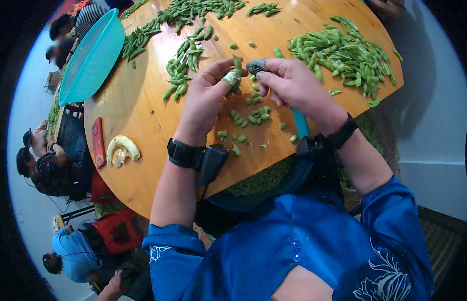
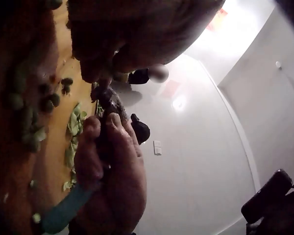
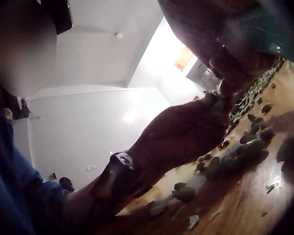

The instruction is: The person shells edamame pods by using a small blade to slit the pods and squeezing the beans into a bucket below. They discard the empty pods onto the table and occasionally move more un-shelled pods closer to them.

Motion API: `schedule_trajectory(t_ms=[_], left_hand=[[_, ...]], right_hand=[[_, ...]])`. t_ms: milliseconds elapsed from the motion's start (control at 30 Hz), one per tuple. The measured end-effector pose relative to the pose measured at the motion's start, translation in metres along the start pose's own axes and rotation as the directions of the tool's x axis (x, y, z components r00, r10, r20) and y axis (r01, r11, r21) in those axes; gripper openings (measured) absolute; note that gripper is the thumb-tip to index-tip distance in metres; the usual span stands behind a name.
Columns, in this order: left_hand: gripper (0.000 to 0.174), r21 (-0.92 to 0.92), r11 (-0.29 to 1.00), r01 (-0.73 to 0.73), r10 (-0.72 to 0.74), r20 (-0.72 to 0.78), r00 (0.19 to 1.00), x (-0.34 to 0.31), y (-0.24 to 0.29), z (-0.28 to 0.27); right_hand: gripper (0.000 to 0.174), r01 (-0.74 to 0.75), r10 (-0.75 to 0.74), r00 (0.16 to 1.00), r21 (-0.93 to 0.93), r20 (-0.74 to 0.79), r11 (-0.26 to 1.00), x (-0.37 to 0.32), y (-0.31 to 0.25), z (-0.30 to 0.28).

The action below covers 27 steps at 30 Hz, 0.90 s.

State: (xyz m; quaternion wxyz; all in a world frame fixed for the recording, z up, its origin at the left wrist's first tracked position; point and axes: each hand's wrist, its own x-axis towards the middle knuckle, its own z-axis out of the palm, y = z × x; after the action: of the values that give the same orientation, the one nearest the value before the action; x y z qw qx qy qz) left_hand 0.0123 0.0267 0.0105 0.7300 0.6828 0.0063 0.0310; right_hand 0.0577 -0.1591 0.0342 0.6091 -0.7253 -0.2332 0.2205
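Observation:
My left hand [image 1: 203, 95], its thumb wrapped in a pale covering, pinches a green edamame pod [image 1: 237, 61] whose tip points up. Close beside it is my right hand [image 1: 299, 86], with a dark grey cover on the thumb and the fingers curled. A flat teal handle [image 1: 300, 123] with a rounded end sticks out below the right palm; the rest of that tool is hidden in the hand. Under the hands, shelled green beans [image 1: 258, 116] lie loose on the wooden table [image 1: 158, 108]. In the left wrist view the right fingers [image 2: 122, 132] curl near the dark thumb cover.
Pods are heaped at the right [image 1: 344, 55], with more pods [image 1: 186, 65] at the left and back. A teal basket [image 1: 93, 60] leans at the left edge. A red phone [image 1: 98, 143] and a partly eaten bread ring [image 1: 123, 150] lie left. Below the front edge sits a dark tub [image 1: 233, 200].

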Motion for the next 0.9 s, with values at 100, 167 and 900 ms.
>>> schedule_trajectory(t_ms=[100, 167, 900], left_hand=[[0.035, -0.049, 0.997, 0.064, -0.066, -0.031, 0.997, -0.002, -0.001, 0.003], [0.036, 0.037, 0.997, 0.066, -0.065, -0.026, 0.998, -0.002, 0.001, 0.0], [0.032, 0.293, 0.941, -0.168, 0.211, -0.123, 0.97, -0.013, -0.008, 0.03]], right_hand=[[0.021, -0.051, 0.047, 0.996, 0.054, 0.073, 0.997, 0.002, -0.001, -0.004], [0.021, -0.066, 0.059, 0.994, 0.077, 0.087, 0.995, 0.003, -0.001, -0.004], [0.011, -0.155, 0.166, 0.986, 0.477, 0.018, 0.865, -0.005, 0.002, 0.011]])
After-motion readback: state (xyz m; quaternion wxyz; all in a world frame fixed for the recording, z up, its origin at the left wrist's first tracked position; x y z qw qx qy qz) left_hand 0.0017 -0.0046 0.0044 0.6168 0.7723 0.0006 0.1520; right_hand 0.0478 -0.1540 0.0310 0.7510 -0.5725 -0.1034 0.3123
